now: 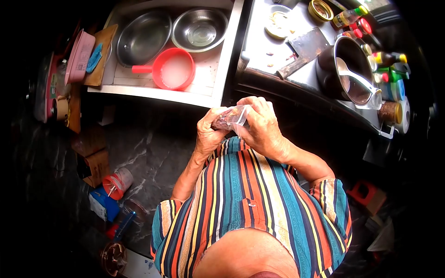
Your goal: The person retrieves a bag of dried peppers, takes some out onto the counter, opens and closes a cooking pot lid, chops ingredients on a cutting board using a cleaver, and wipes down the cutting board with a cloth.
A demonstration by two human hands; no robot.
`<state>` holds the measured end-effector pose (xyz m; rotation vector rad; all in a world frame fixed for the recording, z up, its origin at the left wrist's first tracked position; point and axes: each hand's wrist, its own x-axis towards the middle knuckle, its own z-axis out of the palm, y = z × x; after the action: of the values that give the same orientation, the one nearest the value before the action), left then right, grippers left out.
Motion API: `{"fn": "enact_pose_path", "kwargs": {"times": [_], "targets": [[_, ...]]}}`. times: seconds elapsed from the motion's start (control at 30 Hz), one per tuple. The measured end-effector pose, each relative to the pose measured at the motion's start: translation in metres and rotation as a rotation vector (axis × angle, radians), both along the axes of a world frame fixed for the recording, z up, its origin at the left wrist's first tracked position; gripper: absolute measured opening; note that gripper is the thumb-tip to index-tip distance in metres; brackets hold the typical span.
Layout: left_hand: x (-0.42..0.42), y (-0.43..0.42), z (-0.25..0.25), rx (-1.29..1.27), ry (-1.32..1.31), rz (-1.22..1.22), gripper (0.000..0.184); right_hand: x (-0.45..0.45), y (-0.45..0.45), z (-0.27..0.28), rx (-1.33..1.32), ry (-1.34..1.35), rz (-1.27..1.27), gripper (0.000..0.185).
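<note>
A small clear plastic bag (227, 119) with dark reddish-brown contents is held in front of my chest, just off the counter's front edge. My left hand (211, 129) is closed around the filled left part of it. At the bag's loose, clear end, my right hand (263, 125) grips the plastic with fingers curled. What exactly lies inside the bag I cannot make out. Beyond my hands, a red plastic dipper (174, 69) holding cloudy liquid rests in the tiled sink area (208, 95).
Two metal basins (200, 30) sit behind the dipper. On the right counter lie a cleaver (306, 48), a dark pot (340, 69) with a white ladle (354, 76), and several bottles (350, 17). A red bucket (116, 184) and boxes stand on the floor at left.
</note>
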<state>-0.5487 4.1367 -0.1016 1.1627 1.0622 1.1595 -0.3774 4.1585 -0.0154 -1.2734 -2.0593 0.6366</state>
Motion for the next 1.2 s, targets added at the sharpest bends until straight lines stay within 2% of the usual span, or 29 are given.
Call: {"fn": "enact_pose_path", "kwargs": {"times": [0.23, 0.3, 0.33, 0.43, 0.5, 0.57, 0.63, 0.7, 0.83, 0.97, 1.03, 1.07, 1.13, 1.2], "targets": [[0.003, -0.001, -0.014, 0.109, 0.1, 0.013, 0.044, 0.007, -0.001, -0.004, -0.088, 0.015, -0.049, 0.022], [0.005, 0.004, -0.011, 0.338, 0.331, 0.073, 0.045, 0.005, -0.001, -0.015, -0.1, 0.105, -0.087, 0.022], [0.006, 0.006, -0.005, 0.338, 0.33, 0.073, 0.045, 0.004, -0.001, -0.019, -0.111, 0.195, -0.122, 0.022], [0.009, 0.01, 0.001, 0.4, 0.449, 0.068, 0.044, 0.004, 0.0, -0.022, -0.115, 0.22, -0.144, 0.022], [0.012, 0.006, -0.016, 0.25, 0.305, 0.047, 0.043, 0.006, 0.001, -0.022, -0.103, 0.217, -0.158, 0.022], [0.015, 0.006, -0.02, 0.106, 0.18, 0.038, 0.041, 0.011, 0.002, -0.022, -0.014, 0.123, -0.142, 0.024], [0.02, 0.007, -0.019, 0.014, 0.102, 0.042, 0.039, 0.016, 0.003, -0.027, -0.015, 0.158, -0.128, 0.025], [0.022, 0.01, -0.012, 0.007, 0.091, 0.006, 0.038, 0.02, 0.002, -0.029, -0.047, 0.226, -0.118, 0.027], [0.024, 0.018, -0.002, -0.135, -0.026, -0.056, 0.039, 0.029, 0.006, -0.021, -0.143, 0.31, -0.18, 0.011], [0.032, 0.024, -0.006, -0.153, -0.109, -0.045, 0.038, 0.041, 0.012, -0.022, -0.148, 0.357, -0.19, 0.008], [0.035, 0.027, -0.007, -0.157, -0.117, -0.054, 0.038, 0.048, 0.014, -0.031, -0.337, 0.582, -0.18, 0.009], [0.036, 0.028, -0.007, -0.154, -0.118, -0.057, 0.038, 0.05, 0.015, -0.031, -0.335, 0.581, -0.182, 0.009], [0.039, 0.03, -0.01, -0.168, -0.14, -0.074, 0.037, 0.055, 0.016, -0.03, -0.638, 0.923, -0.218, 0.009], [0.042, 0.031, -0.016, -0.164, -0.163, -0.077, 0.037, 0.061, 0.02, -0.037, -0.654, 0.957, -0.208, 0.009]]}}
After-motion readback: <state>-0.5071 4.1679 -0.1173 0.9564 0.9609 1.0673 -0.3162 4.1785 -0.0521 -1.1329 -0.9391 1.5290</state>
